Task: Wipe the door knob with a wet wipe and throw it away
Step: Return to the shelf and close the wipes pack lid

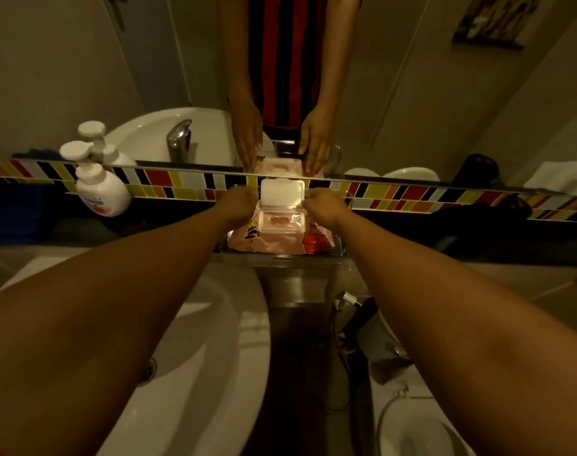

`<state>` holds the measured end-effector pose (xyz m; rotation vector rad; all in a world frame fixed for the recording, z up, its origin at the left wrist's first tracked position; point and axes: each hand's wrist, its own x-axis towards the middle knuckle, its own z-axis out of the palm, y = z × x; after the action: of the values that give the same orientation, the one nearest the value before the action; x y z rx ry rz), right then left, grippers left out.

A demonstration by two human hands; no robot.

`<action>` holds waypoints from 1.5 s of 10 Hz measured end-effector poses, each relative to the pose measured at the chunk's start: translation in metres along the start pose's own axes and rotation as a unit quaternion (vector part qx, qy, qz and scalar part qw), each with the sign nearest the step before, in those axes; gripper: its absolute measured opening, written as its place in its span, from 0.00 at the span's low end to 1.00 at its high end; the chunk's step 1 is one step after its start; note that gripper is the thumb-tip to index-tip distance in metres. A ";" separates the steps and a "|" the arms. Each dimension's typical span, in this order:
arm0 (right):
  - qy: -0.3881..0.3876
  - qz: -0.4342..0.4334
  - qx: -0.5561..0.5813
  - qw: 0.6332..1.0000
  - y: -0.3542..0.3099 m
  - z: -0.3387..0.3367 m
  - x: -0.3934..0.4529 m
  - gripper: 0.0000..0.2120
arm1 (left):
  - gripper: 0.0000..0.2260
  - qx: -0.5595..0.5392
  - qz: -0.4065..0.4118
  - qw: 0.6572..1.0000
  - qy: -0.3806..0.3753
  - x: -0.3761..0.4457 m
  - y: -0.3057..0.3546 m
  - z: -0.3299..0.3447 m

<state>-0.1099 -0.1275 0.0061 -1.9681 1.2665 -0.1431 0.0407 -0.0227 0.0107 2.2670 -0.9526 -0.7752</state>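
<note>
1. A white sink (pixel 195 373) is seen at lower left, with a mirror (pixel 395 93) over a coloured tile strip (pixel 412 192); no door knob is in view.
2. A clear tray (pixel 341 250) holds the pink wet wipe pack (pixel 280 240), its long axis running left to right.
3. The pack's lid (pixel 282 192) stands flipped up; the opening (pixel 280 222) lies between both hands, a little nearer the camera (no wipe is visibly drawn out).
4. The left hand (pixel 239 202) and right hand (pixel 323 205) flank the lid, equally near; whether either is clenched on anything cannot be told.
</note>
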 end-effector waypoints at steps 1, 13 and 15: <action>-0.001 0.037 0.091 0.995 -0.001 0.001 0.014 0.06 | 0.15 -0.124 -0.038 0.992 -0.004 0.006 0.005 0.010; -0.033 0.003 0.009 0.999 0.031 0.019 0.004 0.21 | 0.16 0.091 0.086 0.992 0.019 0.006 -0.032 0.047; -0.027 0.012 0.036 0.999 0.032 0.020 0.014 0.21 | 0.11 -0.075 0.036 0.995 0.055 0.016 -0.031 0.060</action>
<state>-0.1167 -0.1342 -0.0330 -1.8817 1.2326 -0.1216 0.0224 -0.0320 -0.0552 2.1117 -0.8885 -0.6611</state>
